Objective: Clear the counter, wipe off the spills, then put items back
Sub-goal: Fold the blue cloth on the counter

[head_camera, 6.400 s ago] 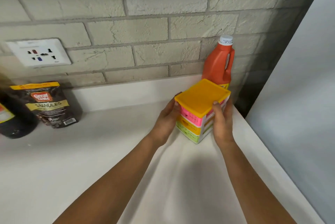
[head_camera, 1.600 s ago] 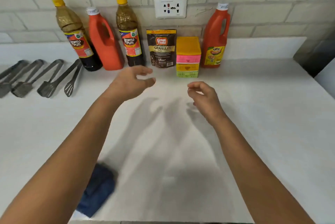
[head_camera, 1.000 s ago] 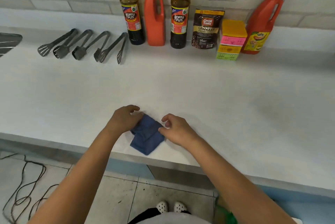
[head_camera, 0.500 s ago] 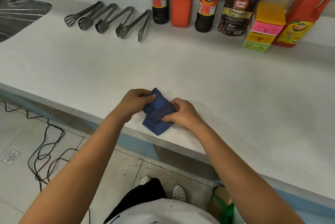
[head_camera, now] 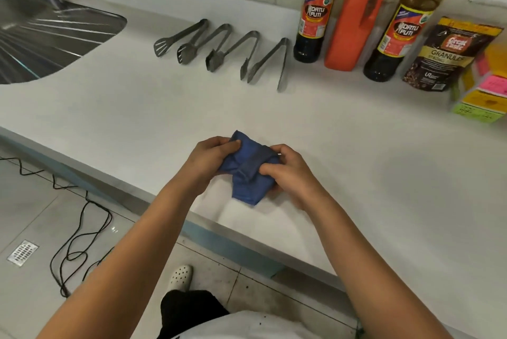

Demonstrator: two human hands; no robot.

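White desk (head_camera: 137,108): sink (head_camera: 41,34) far left; 4 metal tongs (head_camera: 219,50) in a row mid-back. Along the wall: 2 dark bottles (head_camera: 311,14) labelled "DATU PUTI", an orange jug (head_camera: 354,25) between them, a pouch (head_camera: 441,56) reading "GRANULES", stacked coloured boxes (head_camera: 485,91) at right edge. Blue cloth (head_camera: 247,176) near the front edge, folded. Left hand (head_camera: 211,160) and right hand (head_camera: 290,171) both closed, pinching the cloth from either side.

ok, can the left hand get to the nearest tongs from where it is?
Probably yes: bare counter lies between the left hand and the tongs, but it's gripping the blue cloth and must let go.
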